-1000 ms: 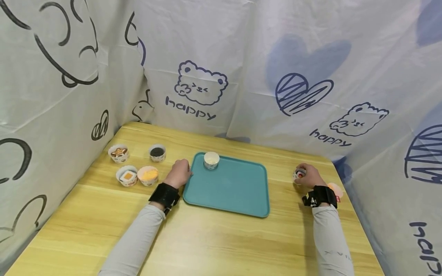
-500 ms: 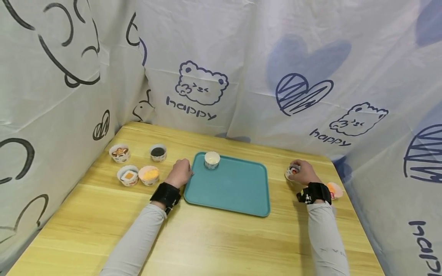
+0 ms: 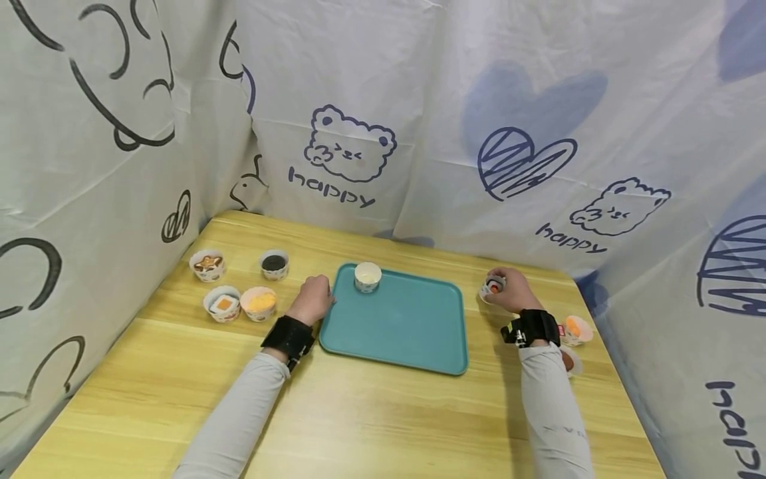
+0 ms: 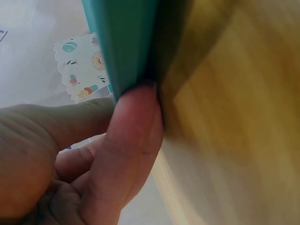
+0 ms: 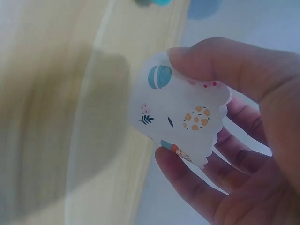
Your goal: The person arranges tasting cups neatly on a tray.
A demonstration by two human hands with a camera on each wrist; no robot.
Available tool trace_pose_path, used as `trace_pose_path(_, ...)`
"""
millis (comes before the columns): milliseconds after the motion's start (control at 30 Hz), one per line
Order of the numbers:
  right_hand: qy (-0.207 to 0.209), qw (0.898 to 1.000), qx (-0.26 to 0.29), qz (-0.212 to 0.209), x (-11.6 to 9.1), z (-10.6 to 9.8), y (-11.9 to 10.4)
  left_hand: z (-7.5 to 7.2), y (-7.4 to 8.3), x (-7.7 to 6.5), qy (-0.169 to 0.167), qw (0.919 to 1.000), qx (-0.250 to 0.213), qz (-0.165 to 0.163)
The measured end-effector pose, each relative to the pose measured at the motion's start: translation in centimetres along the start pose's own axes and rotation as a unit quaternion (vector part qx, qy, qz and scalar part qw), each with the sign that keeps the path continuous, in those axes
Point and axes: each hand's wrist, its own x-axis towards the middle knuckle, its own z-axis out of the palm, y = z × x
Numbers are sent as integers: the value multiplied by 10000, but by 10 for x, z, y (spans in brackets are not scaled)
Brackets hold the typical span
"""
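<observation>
My left hand (image 3: 311, 301) pinches the left rim of a teal tray (image 3: 395, 329), thumb and finger on either side of it in the left wrist view. A pale-filled paper cup (image 3: 368, 277) stands at the tray's back left. To the right of the tray my right hand (image 3: 516, 291) grips a scalloped paper cup (image 3: 492, 290) with something dark and red inside. The right wrist view shows the printed wall of this cup (image 5: 171, 110) between thumb and fingers, over the table and apart from the tray.
Left of the tray stand paper cups with a star-shaped top (image 3: 207, 265), a black filling (image 3: 274, 265), a white and orange square (image 3: 224, 305) and a yellow filling (image 3: 259, 303). At right, near the table edge, are an orange-topped cup (image 3: 576, 330) and a brown-filled cup (image 3: 570, 361).
My right hand has moved left toward the tray with the held cup, uncovering the cups behind its wrist. The left hand keeps its place on the tray rim.
</observation>
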Motion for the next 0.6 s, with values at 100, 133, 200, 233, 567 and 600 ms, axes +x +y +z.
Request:
trace_pose_path(100, 9, 10000, 17, -83, 4, 4, -7, 0, 0, 0, -6, 10000, -36, -3)
trace_pose_path(133, 0, 9999, 40, -99, 6, 6, -10, 0, 0, 0, -3, 10000, -39, 0)
trace_pose_path(200, -8, 9999, 98, -142, 9, 9, -15, 0, 0, -1, -1, 10000, -44, -6)
trace_pose_path(233, -23, 9998, 129, -145, 11, 11, -17, 0, 0, -1, 3, 10000, -41, -6)
trace_pose_path(567, -143, 9993, 146, -317, 27, 23, -46, -2, 3, -2, -28, 10000, -48, -50)
trace_pose_path(600, -155, 9992, 150, -348, 28, 25, -48, -2, 3, -2, -30, 10000, -37, -44)
